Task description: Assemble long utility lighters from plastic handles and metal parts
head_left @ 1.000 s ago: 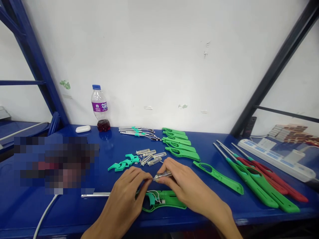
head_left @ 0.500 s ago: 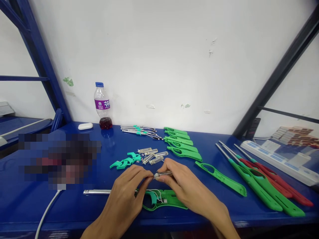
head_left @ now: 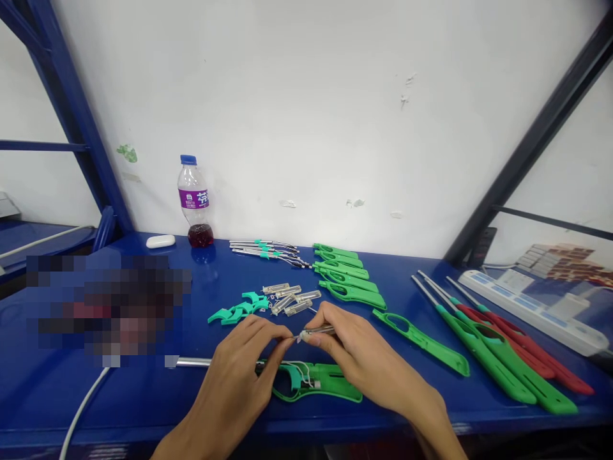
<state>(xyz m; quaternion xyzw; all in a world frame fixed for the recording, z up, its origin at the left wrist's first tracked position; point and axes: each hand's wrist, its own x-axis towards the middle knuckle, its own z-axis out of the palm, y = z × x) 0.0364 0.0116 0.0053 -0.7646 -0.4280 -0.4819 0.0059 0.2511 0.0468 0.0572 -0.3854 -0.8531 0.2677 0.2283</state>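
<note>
Between thumb and fingers, my right hand (head_left: 366, 358) grips a small clear tank (head_left: 318, 331), its fitted end pointing left. The thumb and index finger of my left hand (head_left: 244, 364) are pinched at that end, on something too small to make out. Below my hands lies a green lighter half-shell (head_left: 335, 382) holding a teal trigger (head_left: 292, 377), white wires and a metal tube (head_left: 193, 362) that runs out to the left, partly behind my left hand. Just beyond are several loose clear tanks (head_left: 299, 306) and several teal triggers (head_left: 234, 312).
Metal rods (head_left: 263, 246) and green half-shells (head_left: 349, 271) lie near the wall. One half-shell (head_left: 424, 338) sits right of my hands, beside red and green lighters (head_left: 498, 358) and a power strip (head_left: 531, 310). A bottle (head_left: 195, 204) and white case (head_left: 161, 241) stand back left.
A small gap now shows between my left fingertips and the tank's end, with a tiny piece there. The whole view has shifted slightly.
</note>
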